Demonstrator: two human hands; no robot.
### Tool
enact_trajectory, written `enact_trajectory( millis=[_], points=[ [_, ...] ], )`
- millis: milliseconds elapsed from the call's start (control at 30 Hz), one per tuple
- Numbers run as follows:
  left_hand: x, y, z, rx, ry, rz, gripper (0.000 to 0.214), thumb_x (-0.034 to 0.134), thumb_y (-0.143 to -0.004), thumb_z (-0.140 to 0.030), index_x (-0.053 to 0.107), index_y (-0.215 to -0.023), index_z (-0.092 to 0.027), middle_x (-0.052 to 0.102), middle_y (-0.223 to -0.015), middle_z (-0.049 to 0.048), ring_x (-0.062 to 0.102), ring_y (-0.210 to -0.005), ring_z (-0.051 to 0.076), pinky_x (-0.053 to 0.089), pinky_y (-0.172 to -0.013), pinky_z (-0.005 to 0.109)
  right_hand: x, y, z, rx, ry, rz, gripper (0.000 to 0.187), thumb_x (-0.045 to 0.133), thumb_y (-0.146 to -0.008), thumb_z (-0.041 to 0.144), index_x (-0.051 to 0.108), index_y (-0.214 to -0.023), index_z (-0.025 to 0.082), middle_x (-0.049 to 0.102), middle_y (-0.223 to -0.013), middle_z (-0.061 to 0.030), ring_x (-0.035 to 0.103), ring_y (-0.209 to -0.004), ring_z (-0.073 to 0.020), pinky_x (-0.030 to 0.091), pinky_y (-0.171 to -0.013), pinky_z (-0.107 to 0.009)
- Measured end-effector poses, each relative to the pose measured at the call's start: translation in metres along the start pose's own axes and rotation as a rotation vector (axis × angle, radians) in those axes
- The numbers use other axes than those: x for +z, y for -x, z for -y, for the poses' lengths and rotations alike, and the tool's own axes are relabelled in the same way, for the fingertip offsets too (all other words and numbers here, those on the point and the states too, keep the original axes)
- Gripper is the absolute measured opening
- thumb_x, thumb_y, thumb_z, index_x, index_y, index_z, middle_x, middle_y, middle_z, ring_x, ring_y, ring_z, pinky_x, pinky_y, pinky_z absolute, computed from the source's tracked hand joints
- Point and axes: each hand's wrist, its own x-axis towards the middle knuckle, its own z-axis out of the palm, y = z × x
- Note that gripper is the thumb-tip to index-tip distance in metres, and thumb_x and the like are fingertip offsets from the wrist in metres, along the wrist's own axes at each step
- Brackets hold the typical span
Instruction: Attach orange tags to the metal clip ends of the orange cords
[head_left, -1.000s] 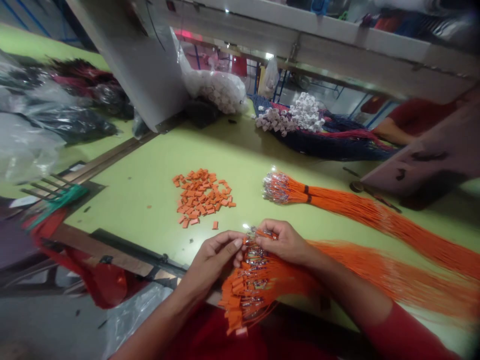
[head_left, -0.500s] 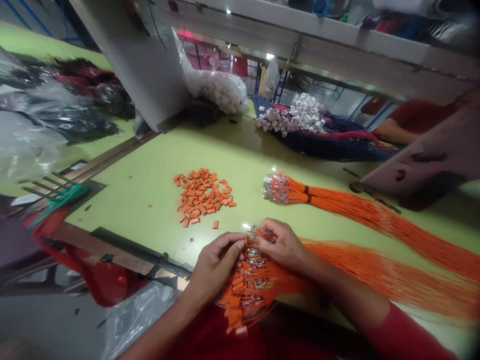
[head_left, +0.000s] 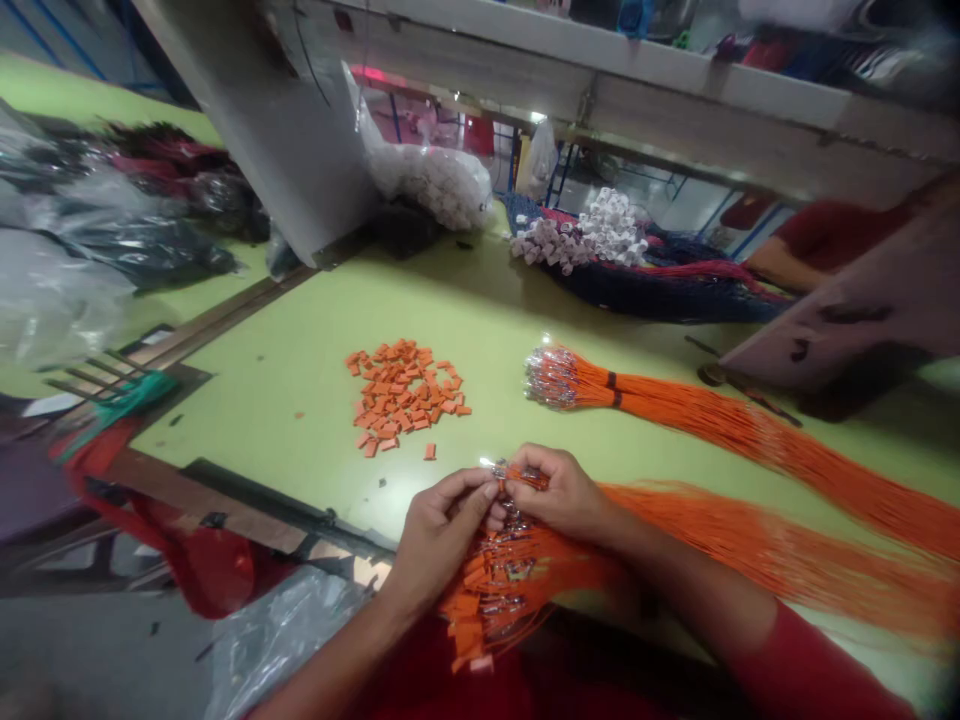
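Orange cords (head_left: 525,560) are lying bunched at the near table (head_left: 300,400) edge under our hands; our left hand (head_left: 439,530) and right hand (head_left: 559,495) are pinching one cord end between closed fingertips, with loose orange tags (head_left: 401,395) piled beyond.

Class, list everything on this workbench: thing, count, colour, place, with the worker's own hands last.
orange tags: one pile, orange, table centre.
tied cord bundle: one, orange, shiny tips, right of tags.
loose orange cords: many, orange, some tagged, under the hands.
white tube pieces: one heap, white, far side, on dark blue cords.
clear bag: one, white pieces inside, far edge.
table: one, green.
co-worker's arm: one, red sleeve, far right.
left hand: one, pinching loose cord ends.
right hand: one, pinching the same ends.
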Motion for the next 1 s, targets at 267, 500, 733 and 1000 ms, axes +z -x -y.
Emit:
enact_trajectory(
  millis=[267, 500, 733, 1000],
  points=[
    [-0.016, -0.003, -0.002, 0.331, -0.495, 0.052, 0.019, 0.060, -0.091, -0.032, 0.073, -0.092, -0.019, 0.069, -0.087, 0.0049, 0.064, -0.079, 0.017, 0.050, -0.073, 0.029, -0.013, -0.008, 0.007, 0.009, -0.166, -0.043, 0.021, 0.068, -0.080, 0.037, 0.064, -0.079, 0.017, 0.061, -0.074, 0.0017, 0.054, -0.069, -0.0128, 0.042, -0.069, -0.025],
    [-0.025, -0.011, -0.003, 0.539, -0.661, -0.006, 0.019, 0.059, -0.090, -0.027, 0.070, -0.104, -0.022, 0.063, -0.103, 0.0062, 0.063, -0.089, 0.018, 0.052, -0.080, 0.033, -0.017, -0.012, 0.003, -0.007, -0.078, -0.027, 0.023, 0.068, -0.083, 0.038, 0.070, -0.084, 0.015, 0.068, -0.079, -0.0012, 0.058, -0.072, -0.0149, 0.044, -0.072, -0.027],
    [-0.025, -0.016, 0.002, 0.516, -0.646, 0.010, 0.018, 0.056, -0.092, -0.026, 0.071, -0.101, -0.023, 0.064, -0.101, 0.0057, 0.063, -0.096, 0.020, 0.050, -0.086, 0.034, -0.018, -0.012, 0.005, 0.012, -0.016, -0.012, 0.020, 0.069, -0.080, 0.035, 0.068, -0.082, 0.015, 0.062, -0.072, 0.0016, 0.052, -0.067, -0.0129, 0.041, -0.067, -0.025],
    [-0.020, -0.014, 0.004, 0.479, -0.514, -0.010, 0.016, 0.060, -0.091, -0.029, 0.074, -0.095, -0.023, 0.064, -0.097, 0.0056, 0.063, -0.093, 0.019, 0.051, -0.082, 0.031, -0.012, -0.011, 0.006, 0.036, -0.011, 0.005, 0.018, 0.069, -0.077, 0.032, 0.066, -0.076, 0.015, 0.056, -0.066, 0.0036, 0.046, -0.062, -0.0114, 0.037, -0.063, -0.024]
  ],
)
